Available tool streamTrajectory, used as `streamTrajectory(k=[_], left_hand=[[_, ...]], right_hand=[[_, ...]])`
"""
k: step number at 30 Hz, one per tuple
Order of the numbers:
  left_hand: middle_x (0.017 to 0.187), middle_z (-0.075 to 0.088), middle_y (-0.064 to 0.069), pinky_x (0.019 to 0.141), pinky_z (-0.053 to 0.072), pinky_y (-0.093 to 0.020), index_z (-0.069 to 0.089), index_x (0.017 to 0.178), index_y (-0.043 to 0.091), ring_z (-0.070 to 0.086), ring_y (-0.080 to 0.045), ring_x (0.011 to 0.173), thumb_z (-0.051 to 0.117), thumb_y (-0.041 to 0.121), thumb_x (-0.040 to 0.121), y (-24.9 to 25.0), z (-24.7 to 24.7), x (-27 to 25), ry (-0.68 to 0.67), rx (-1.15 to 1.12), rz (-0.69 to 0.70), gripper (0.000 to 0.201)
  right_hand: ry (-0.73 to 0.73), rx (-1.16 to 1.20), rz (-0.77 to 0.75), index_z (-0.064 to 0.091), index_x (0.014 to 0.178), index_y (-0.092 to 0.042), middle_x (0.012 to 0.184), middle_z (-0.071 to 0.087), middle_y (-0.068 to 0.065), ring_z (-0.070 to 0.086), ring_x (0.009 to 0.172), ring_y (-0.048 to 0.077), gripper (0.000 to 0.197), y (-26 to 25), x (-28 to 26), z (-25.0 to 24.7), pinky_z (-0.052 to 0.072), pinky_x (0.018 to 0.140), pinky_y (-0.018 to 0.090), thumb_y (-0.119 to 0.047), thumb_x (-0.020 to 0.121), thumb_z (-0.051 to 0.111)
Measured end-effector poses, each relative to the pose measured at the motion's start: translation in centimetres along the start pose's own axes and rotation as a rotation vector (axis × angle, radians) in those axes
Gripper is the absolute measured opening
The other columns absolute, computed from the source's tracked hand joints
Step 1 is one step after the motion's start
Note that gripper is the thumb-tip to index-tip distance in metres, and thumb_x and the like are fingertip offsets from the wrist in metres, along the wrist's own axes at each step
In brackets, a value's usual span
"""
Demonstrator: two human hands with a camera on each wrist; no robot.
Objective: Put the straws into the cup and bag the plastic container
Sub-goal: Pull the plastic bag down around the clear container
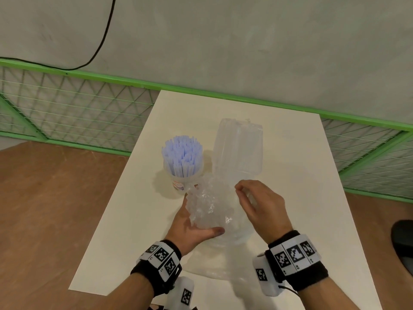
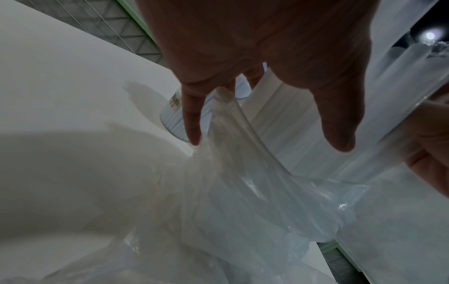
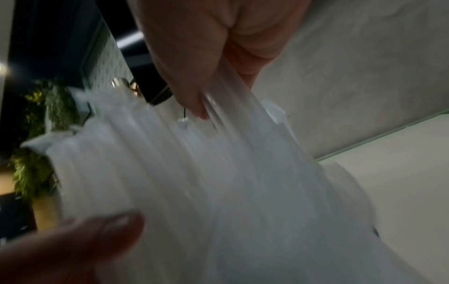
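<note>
The plastic container (image 1: 238,146), clear and ribbed, is standing tall on the white surface (image 1: 290,198), its lower part sitting inside the mouth of a clear plastic bag (image 1: 207,206). The left hand (image 1: 190,229) is grasping a crumpled bunch of the bag's film just left of the container's base, thumb stretched out beneath the bunch; in the left wrist view the film (image 2: 226,146) is running up between the curled fingers (image 2: 192,123). The right hand (image 1: 261,209) is pinching the bag's other edge on the near right of the container, fingers bent; the right wrist view, though blurred, is showing a strand of film (image 3: 218,100) being clamped between finger and thumb, with the ribbed container (image 3: 194,173) close below. The rest of the bag is lying flat on the surface, trailing from the container toward the person. Just left of the container, close beside it, a clear cup (image 1: 182,175) is standing upright, and it is holding a full bundle of pale blue straws (image 1: 182,153) that are sticking out above its rim. The cup is sitting right beyond the left hand's fingertips; whether they are touching it cannot be told.
</note>
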State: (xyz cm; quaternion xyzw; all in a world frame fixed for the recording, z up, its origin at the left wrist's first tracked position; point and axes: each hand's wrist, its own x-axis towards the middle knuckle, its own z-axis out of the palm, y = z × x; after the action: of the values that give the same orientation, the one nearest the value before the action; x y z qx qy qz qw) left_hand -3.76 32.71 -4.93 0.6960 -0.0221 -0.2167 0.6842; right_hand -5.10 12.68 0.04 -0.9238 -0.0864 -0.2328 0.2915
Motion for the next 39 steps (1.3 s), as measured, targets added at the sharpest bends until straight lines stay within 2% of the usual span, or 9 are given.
streamTrajectory(k=[11,17,20,23,26,28,31,35,39], left_hand=[[0.119,0.069,-0.003,0.078,0.051,-0.011,0.045,0.136,0.013,0.067,-0.011,0.107,0.09,-0.001,0.06,0.2,0.0,0.3,-0.014,-0.062,-0.075,0.089],[0.116,0.07,0.0,0.077,0.051,-0.011,0.049,0.134,0.016,0.068,-0.01,0.106,0.091,0.004,0.058,0.2,-0.2,0.2,-0.009,-0.061,-0.098,0.088],[0.117,0.069,-0.002,0.078,0.052,-0.012,0.051,0.132,0.015,0.067,-0.011,0.107,0.092,0.004,0.058,0.1,-0.1,0.1,-0.003,-0.061,-0.098,0.086],[0.119,0.069,-0.002,0.08,0.052,-0.014,0.051,0.132,0.016,0.066,-0.014,0.11,0.092,0.004,0.057,0.0,-0.1,0.1,-0.001,-0.075,-0.093,0.086],[0.119,0.07,-0.001,0.082,0.052,-0.014,0.049,0.134,0.016,0.066,-0.013,0.11,0.091,0.003,0.059,0.1,0.0,0.0,-0.014,-0.085,-0.084,0.086],[0.12,0.069,0.0,0.084,0.052,-0.014,0.048,0.136,0.016,0.066,-0.011,0.111,0.091,0.004,0.06,0.2,0.1,-0.1,-0.014,-0.074,-0.062,0.088],[0.125,0.065,0.003,0.089,0.05,-0.015,0.043,0.14,0.023,0.062,-0.01,0.116,0.092,0.007,0.059,0.2,0.2,-0.1,0.004,-0.066,-0.013,0.096],[0.132,0.06,0.01,0.094,0.048,-0.017,0.035,0.142,0.041,0.057,-0.006,0.121,0.093,0.011,0.059,0.2,0.3,-0.1,0.018,-0.041,0.042,0.106],[0.131,0.06,0.008,0.1,0.048,-0.025,0.037,0.142,0.041,0.057,-0.011,0.123,0.094,0.015,0.058,0.0,0.3,-0.1,0.027,-0.012,0.056,0.104]], right_hand=[[0.303,0.124,0.073,0.074,0.098,-0.014,0.086,0.074,-0.005,0.068,0.079,0.003,0.017,-2.3,6.5,-8.7,0.051,0.082,0.015,-0.018,0.082,0.079],[0.506,0.557,0.163,0.065,0.101,-0.029,0.092,0.068,-0.012,0.072,0.084,0.023,0.026,-1.6,12.3,-16.2,0.055,0.079,0.032,-0.043,0.082,0.077],[0.511,0.572,0.1,0.064,0.096,-0.025,0.087,0.068,-0.012,0.072,0.08,0.021,0.019,-0.2,15.8,-15.4,0.057,0.076,0.033,-0.033,0.084,0.076],[0.317,0.427,0.103,0.067,0.09,-0.02,0.082,0.068,-0.002,0.071,0.077,0.023,0.012,2.7,17.9,-9.9,0.058,0.074,0.04,-0.014,0.083,0.075],[-0.079,0.164,0.141,0.07,0.095,-0.025,0.093,0.071,-0.008,0.067,0.093,0.013,0.009,6.3,17.2,-4.4,0.05,0.093,0.031,-0.025,0.086,0.073],[-0.291,0.002,0.103,0.068,0.114,-0.023,0.116,0.069,-0.004,0.062,0.114,0.017,0.024,7.9,16.3,-2.1,0.04,0.101,0.021,-0.029,0.091,0.067],[-0.555,-0.221,0.017,0.033,0.15,-0.022,0.155,0.037,0.004,0.027,0.146,0.021,0.056,9.1,15.8,-0.2,0.024,0.115,0.034,-0.037,0.099,0.051],[-0.714,-0.497,-0.093,0.0,0.156,-0.022,0.165,0.0,-0.002,-0.006,0.151,0.021,0.076,9.6,15.8,0.3,0.007,0.12,0.045,-0.053,0.098,0.038],[-0.707,-0.48,-0.057,0.007,0.155,-0.031,0.164,-0.003,-0.009,-0.003,0.151,0.025,0.093,9.3,17.2,0.2,0.014,0.118,0.055,-0.07,0.084,0.053]])
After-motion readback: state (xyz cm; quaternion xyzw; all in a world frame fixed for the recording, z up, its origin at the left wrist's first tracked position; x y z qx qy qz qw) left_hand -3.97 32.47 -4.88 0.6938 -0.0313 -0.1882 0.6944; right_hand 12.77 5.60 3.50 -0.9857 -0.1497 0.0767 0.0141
